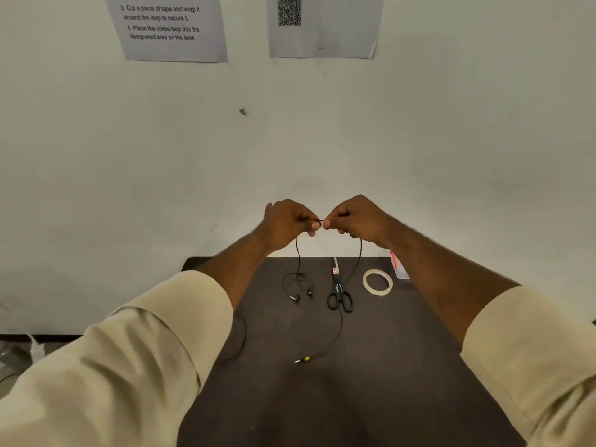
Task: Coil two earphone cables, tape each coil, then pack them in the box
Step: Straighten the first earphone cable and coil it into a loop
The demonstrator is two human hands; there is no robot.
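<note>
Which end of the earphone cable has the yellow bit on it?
The plug end, lying alone on the table nearest the person. The earbuds at the other end, left of the scissors, show no yellow.

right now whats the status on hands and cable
Left hand and right hand pinch black earphone cable, raised, uncoiled. Scissors lie over its trailing end. Tape roll untouched.

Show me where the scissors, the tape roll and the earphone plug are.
scissors (339,293): head view, on the black handles.
tape roll (367,287): head view, on the ring's left rim.
earphone plug (302,360): head view, on the yellow-and-metal jack tip.
</note>
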